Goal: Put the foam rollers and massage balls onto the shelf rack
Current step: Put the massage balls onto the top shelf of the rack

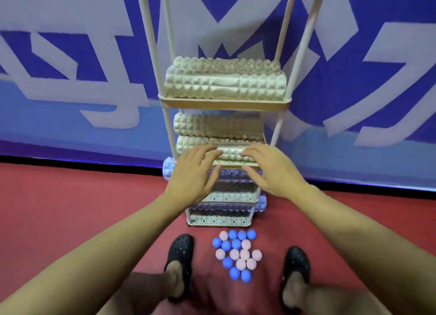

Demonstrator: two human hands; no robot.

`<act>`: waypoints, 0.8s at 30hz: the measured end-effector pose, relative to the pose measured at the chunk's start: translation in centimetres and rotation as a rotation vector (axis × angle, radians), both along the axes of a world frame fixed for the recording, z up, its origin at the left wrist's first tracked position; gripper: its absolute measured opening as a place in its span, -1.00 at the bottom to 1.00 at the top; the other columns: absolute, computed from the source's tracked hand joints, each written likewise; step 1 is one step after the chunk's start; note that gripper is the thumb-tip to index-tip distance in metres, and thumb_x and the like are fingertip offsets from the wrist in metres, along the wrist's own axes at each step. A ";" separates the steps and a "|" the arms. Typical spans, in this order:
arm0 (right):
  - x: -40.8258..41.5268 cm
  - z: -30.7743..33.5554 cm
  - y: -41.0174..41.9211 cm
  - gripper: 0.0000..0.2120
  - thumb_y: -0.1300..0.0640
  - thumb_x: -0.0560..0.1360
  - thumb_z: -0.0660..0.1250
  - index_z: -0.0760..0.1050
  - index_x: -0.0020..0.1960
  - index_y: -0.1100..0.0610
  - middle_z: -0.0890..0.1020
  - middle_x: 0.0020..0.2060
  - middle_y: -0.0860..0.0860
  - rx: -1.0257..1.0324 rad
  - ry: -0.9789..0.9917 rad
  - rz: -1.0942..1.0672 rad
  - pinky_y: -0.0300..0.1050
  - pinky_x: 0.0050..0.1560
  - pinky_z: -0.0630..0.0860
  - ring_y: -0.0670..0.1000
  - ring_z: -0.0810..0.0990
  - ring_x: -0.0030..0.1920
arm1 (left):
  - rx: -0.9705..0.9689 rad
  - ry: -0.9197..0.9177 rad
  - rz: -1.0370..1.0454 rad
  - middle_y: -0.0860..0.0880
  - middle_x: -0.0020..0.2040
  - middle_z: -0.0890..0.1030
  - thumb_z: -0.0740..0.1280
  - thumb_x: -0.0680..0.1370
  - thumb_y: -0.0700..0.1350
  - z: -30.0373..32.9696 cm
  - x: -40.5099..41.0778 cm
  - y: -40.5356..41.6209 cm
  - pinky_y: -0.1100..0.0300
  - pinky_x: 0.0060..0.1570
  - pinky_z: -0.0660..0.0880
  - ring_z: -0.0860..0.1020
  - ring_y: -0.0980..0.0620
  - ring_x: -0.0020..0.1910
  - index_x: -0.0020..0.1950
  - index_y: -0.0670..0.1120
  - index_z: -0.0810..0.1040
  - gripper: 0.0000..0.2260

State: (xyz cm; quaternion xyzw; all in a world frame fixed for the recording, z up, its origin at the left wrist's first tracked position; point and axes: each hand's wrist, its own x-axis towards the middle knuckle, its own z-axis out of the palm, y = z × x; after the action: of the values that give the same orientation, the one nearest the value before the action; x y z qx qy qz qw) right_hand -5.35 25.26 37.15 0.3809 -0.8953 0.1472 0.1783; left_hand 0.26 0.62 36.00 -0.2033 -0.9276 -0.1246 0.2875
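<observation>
A tall cream shelf rack [224, 103] stands against the wall. Two beige ridged foam rollers [225, 84] lie on an upper tier. Two more beige rollers [212, 127] lie on the tier below. My left hand [193, 173] and my right hand [271, 169] rest, fingers spread, on the front roller [230, 150] of that tier, touching its top and front. Pale blue rollers [168, 167] poke out of the lower tiers at both sides. Several pink and blue spiky massage balls [238, 254] lie in a cluster on the floor before the rack.
The floor is a red mat [70, 208]. A blue and white banner wall [70, 78] runs behind the rack. My two feet in black clogs [179, 255] stand either side of the ball cluster.
</observation>
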 end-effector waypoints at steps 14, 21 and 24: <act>7.9 -31.0 8.3 -0.32 -0.39 0.47 0.26 0.16 0.51 -0.23 0.25 0.43 -0.14 0.385 -1.042 -0.389 0.14 0.31 0.47 0.07 0.38 0.44 | -0.067 -1.154 0.045 -0.07 0.43 0.27 0.13 0.56 0.25 -30.9 5.0 6.1 -0.11 0.25 0.45 0.31 -0.15 0.37 0.48 -0.01 0.28 -0.43; 4.8 -42.4 8.8 -0.33 -0.22 0.53 0.37 0.22 0.55 -0.13 0.11 0.56 -0.08 0.393 -1.158 -0.367 0.10 0.41 0.38 0.11 0.24 0.49 | -0.043 -1.329 -0.024 -0.07 0.34 0.37 0.26 0.51 0.06 -42.7 3.5 11.0 -0.03 0.17 0.48 0.45 -0.17 0.27 0.44 -0.02 0.39 -0.49; 3.8 -46.9 8.6 -0.42 -0.15 0.54 0.39 0.30 0.50 -0.16 0.05 0.58 -0.09 0.391 -1.146 -0.308 0.16 0.43 0.36 0.09 0.04 0.57 | -0.114 -1.278 -0.116 -0.10 0.36 0.39 0.29 0.51 0.05 -46.8 3.5 12.2 -0.09 0.27 0.42 0.39 -0.20 0.30 0.45 -0.09 0.39 -0.47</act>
State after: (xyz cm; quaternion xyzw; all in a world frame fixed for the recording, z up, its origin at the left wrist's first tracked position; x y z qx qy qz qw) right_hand -1.52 33.88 -9.72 0.1337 -0.9037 0.1341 -0.3840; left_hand 3.80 12.79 -10.77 -0.1538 -0.9086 -0.1869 -0.3403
